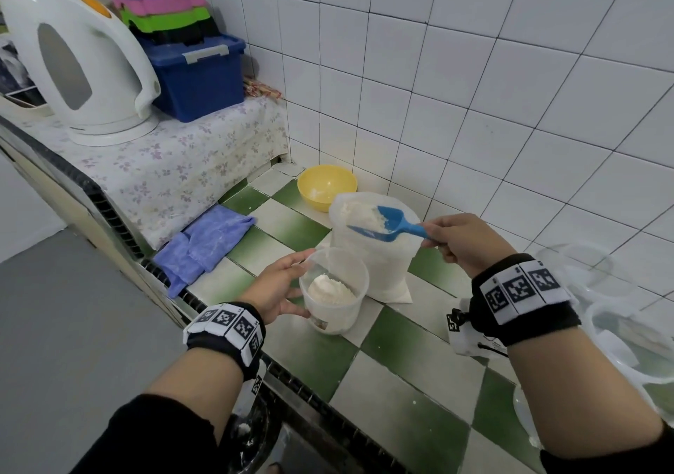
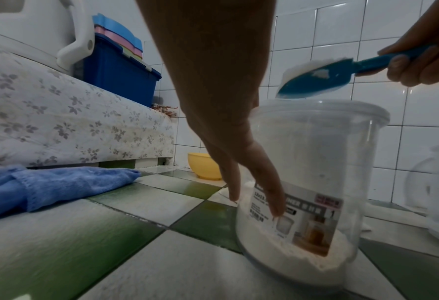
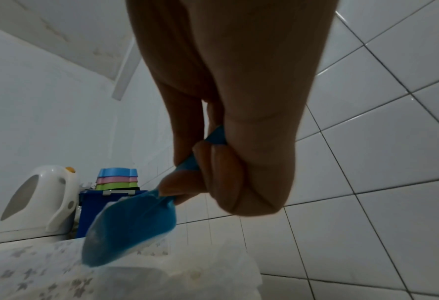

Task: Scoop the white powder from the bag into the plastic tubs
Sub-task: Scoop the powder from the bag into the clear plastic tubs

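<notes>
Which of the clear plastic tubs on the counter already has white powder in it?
The labelled tub steadied by the left hand, before the bag. The tubs at far right look empty.

Soft, even light fills the room, with faint glare on the wall tiles (image 3: 383, 85). Both wrist views look dim and blurred, the hands shadowed; tile lines bow at the edges, perhaps lens distortion.

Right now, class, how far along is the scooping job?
Done: some powder already lies in the tub. In hand: the right hand holds a loaded scoop above the bag; the left hand steadies the tub. Left: tipping it in, then other tubs.
</notes>
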Tool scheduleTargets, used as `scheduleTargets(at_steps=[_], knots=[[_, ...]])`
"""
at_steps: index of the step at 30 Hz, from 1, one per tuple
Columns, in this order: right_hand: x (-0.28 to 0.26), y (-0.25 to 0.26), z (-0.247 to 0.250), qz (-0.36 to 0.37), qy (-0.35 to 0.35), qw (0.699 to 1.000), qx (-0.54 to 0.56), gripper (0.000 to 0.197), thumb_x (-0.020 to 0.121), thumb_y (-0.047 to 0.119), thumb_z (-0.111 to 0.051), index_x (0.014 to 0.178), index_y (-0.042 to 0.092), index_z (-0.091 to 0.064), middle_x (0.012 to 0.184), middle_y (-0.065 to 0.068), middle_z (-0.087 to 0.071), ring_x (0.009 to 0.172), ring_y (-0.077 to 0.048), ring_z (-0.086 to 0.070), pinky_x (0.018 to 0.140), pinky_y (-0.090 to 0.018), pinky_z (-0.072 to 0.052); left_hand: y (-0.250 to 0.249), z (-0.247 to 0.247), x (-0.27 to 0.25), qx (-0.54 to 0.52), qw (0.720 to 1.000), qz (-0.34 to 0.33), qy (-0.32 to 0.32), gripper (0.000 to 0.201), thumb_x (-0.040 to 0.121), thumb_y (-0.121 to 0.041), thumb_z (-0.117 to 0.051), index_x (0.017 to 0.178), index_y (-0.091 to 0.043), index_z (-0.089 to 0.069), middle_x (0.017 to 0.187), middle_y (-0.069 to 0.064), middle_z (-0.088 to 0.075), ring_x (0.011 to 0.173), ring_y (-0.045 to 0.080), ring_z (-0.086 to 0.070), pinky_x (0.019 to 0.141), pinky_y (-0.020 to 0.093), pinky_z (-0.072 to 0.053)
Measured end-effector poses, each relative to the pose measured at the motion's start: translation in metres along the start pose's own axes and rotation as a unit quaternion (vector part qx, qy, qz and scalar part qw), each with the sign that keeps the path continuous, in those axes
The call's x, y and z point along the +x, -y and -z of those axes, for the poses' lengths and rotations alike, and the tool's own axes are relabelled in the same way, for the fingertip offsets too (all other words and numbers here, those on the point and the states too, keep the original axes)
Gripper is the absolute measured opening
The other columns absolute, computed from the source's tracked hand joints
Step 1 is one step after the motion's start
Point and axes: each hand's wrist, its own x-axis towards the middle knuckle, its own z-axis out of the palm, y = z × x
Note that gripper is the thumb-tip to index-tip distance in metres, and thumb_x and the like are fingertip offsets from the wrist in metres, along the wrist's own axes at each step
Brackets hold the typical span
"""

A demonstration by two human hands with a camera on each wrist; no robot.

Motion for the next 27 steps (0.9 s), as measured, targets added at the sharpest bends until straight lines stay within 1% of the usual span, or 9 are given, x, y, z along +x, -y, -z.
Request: scheduleTargets(at_steps=[5, 9, 10, 12, 13, 15, 21, 25, 27], knots=[[-0.02, 0.005, -0.016, 0.027, 0.065, 0.992, -0.1, 0.02, 0.096, 0.019, -0.05, 0.098, 0.015, -0.069, 0.072, 0.0, -0.063, 0.061, -0.011, -0.042, 0.056, -0.022, -0.033, 0.001, 0.0, -0.001, -0.002, 1.0, 0.001, 0.001, 0.03, 0.102, -0.019, -0.048, 0.128, -0.027, -0.06, 0.125, 0.002, -0.066, 0.096, 0.028, -0.068, 0.059, 0.042, -0.059], [-0.028, 0.003, -0.041, 0.066, 0.053, 0.974, -0.209, 0.021, 0.097, 0.018, -0.047, 0.102, 0.011, -0.067, 0.081, -0.001, -0.061, 0.061, -0.01, -0.045, 0.054, -0.019, -0.035, 0.0, -0.002, -0.002, 0.001, 1.0, 0.001, -0.002, 0.03, 0.103, -0.02, -0.048, 0.129, -0.027, -0.06, 0.123, 0.0, -0.066, 0.096, 0.027, -0.068, 0.062, 0.044, -0.06], [-0.03, 0.003, -0.046, 0.079, 0.046, 0.966, -0.241, 0.022, 0.097, 0.016, -0.046, 0.104, 0.01, -0.066, 0.086, -0.002, -0.06, 0.066, -0.011, -0.049, 0.056, -0.019, -0.037, 0.0, -0.002, -0.002, 0.002, 1.0, 0.0, -0.003, 0.03, 0.103, -0.02, -0.048, 0.129, -0.028, -0.06, 0.123, 0.0, -0.065, 0.097, 0.027, -0.068, 0.063, 0.044, -0.06], [-0.033, 0.003, -0.055, 0.106, 0.035, 0.946, -0.305, 0.024, 0.097, 0.013, -0.043, 0.108, 0.011, -0.065, 0.099, -0.006, -0.06, 0.086, -0.018, -0.055, 0.071, -0.024, -0.044, 0.0, -0.003, -0.002, 0.006, 1.0, -0.003, -0.005, 0.03, 0.103, -0.019, -0.048, 0.129, -0.027, -0.059, 0.125, 0.001, -0.065, 0.097, 0.028, -0.067, 0.061, 0.043, -0.06], [-0.034, 0.002, -0.059, 0.122, 0.029, 0.935, -0.33, 0.025, 0.097, 0.012, -0.043, 0.11, 0.014, -0.064, 0.105, -0.008, -0.058, 0.095, -0.022, -0.054, 0.08, -0.026, -0.044, 0.0, -0.003, -0.002, 0.006, 1.0, -0.003, -0.007, 0.03, 0.103, -0.019, -0.047, 0.129, -0.027, -0.059, 0.125, 0.001, -0.064, 0.098, 0.029, -0.067, 0.061, 0.043, -0.06], [-0.035, -0.003, -0.066, 0.16, 0.017, 0.917, -0.366, 0.027, 0.095, 0.01, -0.045, 0.115, 0.018, -0.061, 0.11, -0.009, -0.053, 0.103, -0.024, -0.049, 0.088, -0.028, -0.04, 0.0, -0.003, -0.002, 0.005, 1.0, -0.001, -0.008, 0.03, 0.103, -0.019, -0.046, 0.129, -0.028, -0.059, 0.126, 0.001, -0.064, 0.1, 0.03, -0.067, 0.061, 0.043, -0.06], [-0.039, -0.011, -0.079, 0.251, -0.014, 0.874, -0.417, 0.038, 0.086, 0.002, -0.049, 0.117, 0.022, -0.059, 0.109, -0.002, -0.046, 0.102, -0.02, -0.041, 0.086, -0.025, -0.035, 0.0, -0.003, -0.002, -0.001, 1.0, 0.008, -0.009, 0.03, 0.103, -0.018, -0.046, 0.127, -0.029, -0.061, 0.127, 0.002, -0.063, 0.107, 0.032, -0.065, 0.066, 0.046, -0.06], [-0.04, -0.013, -0.078, 0.261, -0.034, 0.877, -0.402, 0.036, 0.084, 0.001, -0.051, 0.112, 0.022, -0.061, 0.104, 0.0, -0.046, 0.098, -0.02, -0.042, 0.078, -0.022, -0.028, -0.001, -0.002, -0.002, -0.002, 1.0, 0.012, -0.007, 0.03, 0.103, -0.019, -0.046, 0.127, -0.029, -0.06, 0.127, 0.001, -0.062, 0.111, 0.034, -0.063, 0.071, 0.048, -0.06], [-0.039, -0.011, -0.075, 0.246, -0.029, 0.883, -0.398, 0.034, 0.086, 0.004, -0.05, 0.114, 0.022, -0.061, 0.103, -0.002, -0.046, 0.098, -0.022, -0.043, 0.079, -0.023, -0.03, -0.001, -0.002, -0.002, 0.0, 1.0, 0.012, -0.007, 0.028, 0.102, -0.02, -0.047, 0.124, -0.03, -0.061, 0.126, 0.002, -0.063, 0.108, 0.033, -0.065, 0.071, 0.049, -0.06]])
